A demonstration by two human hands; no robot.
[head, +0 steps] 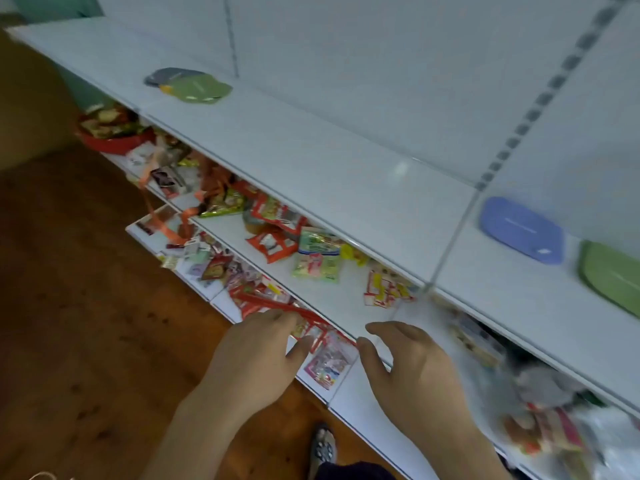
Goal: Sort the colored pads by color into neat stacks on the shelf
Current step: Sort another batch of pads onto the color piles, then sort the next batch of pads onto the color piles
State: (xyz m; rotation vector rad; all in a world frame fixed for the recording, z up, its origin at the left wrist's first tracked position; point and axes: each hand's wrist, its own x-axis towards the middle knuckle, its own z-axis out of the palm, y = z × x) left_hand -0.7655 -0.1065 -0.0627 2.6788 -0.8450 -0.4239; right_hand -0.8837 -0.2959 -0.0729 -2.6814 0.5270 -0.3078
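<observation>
Far left on the upper shelf (311,157): an unsorted overlap of a grey pad (169,76) and a green pad (202,89), with a sliver of yellow-orange peeking out between them at the near edge, too small to identify. Middle of that shelf is bare white. Near centre, both hands are low, in front of the snack shelf (332,296) below: left hand (258,355) loosely open, fingers over some red packets but I can't tell if it touches them; right hand (412,365) open too, fingers slightly bent, holding nothing. Right of the upright divider: a blue pad (523,230), then another green pad at the right edge (613,275), lying apart, each flat. Key relation: every pad sits above and farther back than the hands. The mixed pile is up-left, nearer the left hand; blue and green are up-right, nearer the right hand. The left green pad's long axis runs roughly along the shelf. Likely next step is reaching up-left to split that pile.
</observation>
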